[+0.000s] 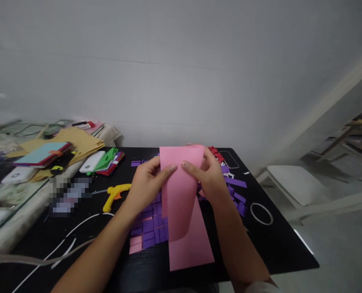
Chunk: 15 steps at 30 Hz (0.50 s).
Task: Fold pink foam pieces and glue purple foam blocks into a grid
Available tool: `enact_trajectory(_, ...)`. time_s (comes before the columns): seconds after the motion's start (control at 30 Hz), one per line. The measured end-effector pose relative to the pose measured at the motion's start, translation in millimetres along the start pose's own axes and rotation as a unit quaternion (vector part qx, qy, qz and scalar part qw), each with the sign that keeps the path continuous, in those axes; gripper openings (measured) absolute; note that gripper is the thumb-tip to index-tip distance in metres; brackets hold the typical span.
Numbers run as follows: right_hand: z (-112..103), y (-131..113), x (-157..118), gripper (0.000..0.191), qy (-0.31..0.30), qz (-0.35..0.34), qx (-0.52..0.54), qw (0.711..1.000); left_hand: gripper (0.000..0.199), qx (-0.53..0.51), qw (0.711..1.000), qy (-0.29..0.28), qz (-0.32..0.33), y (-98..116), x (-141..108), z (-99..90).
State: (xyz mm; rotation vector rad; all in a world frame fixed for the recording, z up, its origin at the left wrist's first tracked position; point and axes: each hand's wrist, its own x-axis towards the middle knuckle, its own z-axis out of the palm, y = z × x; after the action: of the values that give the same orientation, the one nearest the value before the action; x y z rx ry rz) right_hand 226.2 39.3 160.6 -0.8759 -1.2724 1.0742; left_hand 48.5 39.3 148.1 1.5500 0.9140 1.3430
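Both hands hold a pink sheet of paper (181, 191) raised over the black table, its upper edge bent or folded back. My left hand (148, 181) pinches the left side with the thumb on the front face. On the right side, my right hand (209, 175) grips with its thumb in front and fingers behind, partly hidden. Below lies another flat pink piece (193, 248); whether it joins the held sheet I cannot tell. Beneath and to the left is a woven-looking mat of purple paper pieces (150, 232) with some pink ones.
A yellow glue gun (115, 195) lies left of my left arm, near a white cord (67, 254). Green and red folded papers (109, 160) sit behind it. Purple strips (237, 195) and a white ring (262, 213) are on the right. A white stool (292, 183) stands beyond the table (278, 248).
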Motion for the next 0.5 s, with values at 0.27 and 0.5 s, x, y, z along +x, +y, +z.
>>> enact_trajectory(0.27, 0.8, 10.7, -4.2, 0.056, 0.036, -0.015, -0.006, 0.999, 0.038, -0.103, 0.994, -0.004, -0.042, -9.7, -9.0, 0.3)
enact_trajectory(0.5, -6.1, 14.2, -5.0, 0.037, 0.052, -0.095, -0.096, 0.990, 0.032, -0.035, 0.994, 0.081, 0.067, -17.1, -8.1, 2.5)
